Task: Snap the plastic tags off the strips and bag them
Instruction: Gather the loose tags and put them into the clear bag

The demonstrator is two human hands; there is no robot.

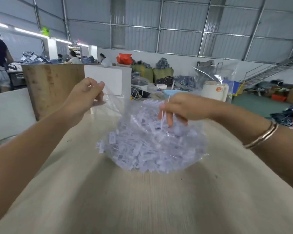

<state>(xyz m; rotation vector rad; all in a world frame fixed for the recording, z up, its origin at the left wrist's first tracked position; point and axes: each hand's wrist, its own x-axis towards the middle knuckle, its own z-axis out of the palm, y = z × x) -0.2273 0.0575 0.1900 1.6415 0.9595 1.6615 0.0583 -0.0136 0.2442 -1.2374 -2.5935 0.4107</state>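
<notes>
With our left hand [87,93] pinching the bag [150,146] mouth at centre frame and our right hand [178,109] seemingly pinching a strip [163,115], a slip could spill tags [142,154] across the counter [142,200].

Left hand [86,93] pinching the raised edge of a clear plastic bag [112,102]; right hand [178,109] at the bag's mouth, fingers curled round a thin white strip [162,115]. The bag, heaped with pale plastic tags [150,149], rests on a light wooden table [125,200]; bangle [262,135] on right wrist
</notes>
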